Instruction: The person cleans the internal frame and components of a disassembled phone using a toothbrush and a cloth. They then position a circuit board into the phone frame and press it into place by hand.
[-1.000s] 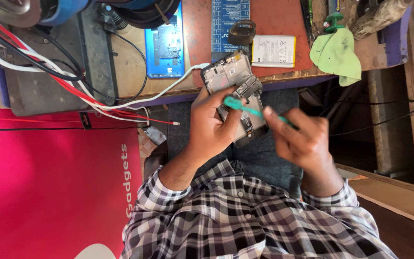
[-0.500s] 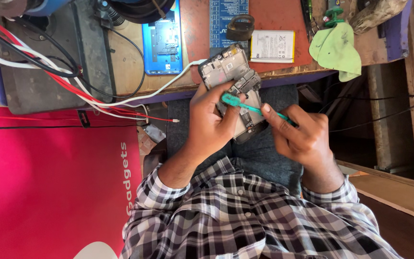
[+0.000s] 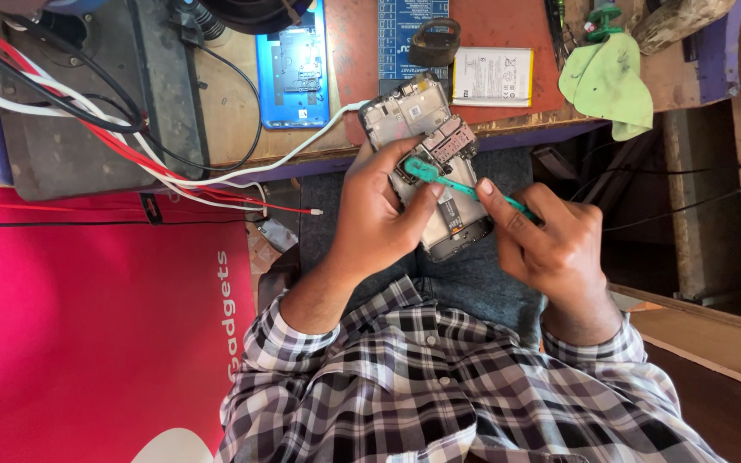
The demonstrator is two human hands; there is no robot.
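My left hand grips an opened phone with its back off, so the circuit boards show. The phone is held over my lap, just below the workbench edge. My right hand pinches a thin teal pry tool. Its flat tip rests on the phone's board, next to my left thumb. My sleeves are black-and-white checked.
On the workbench lie a blue phone back cover, a white battery, a blue ruled mat, a dark ring-shaped tool and a green cloth. Red, white and black cables run across the left. A pink panel fills the lower left.
Both hands and the phone have stayed in nearly the same place. The teal tool's tip has shifted slightly along the phone's board.
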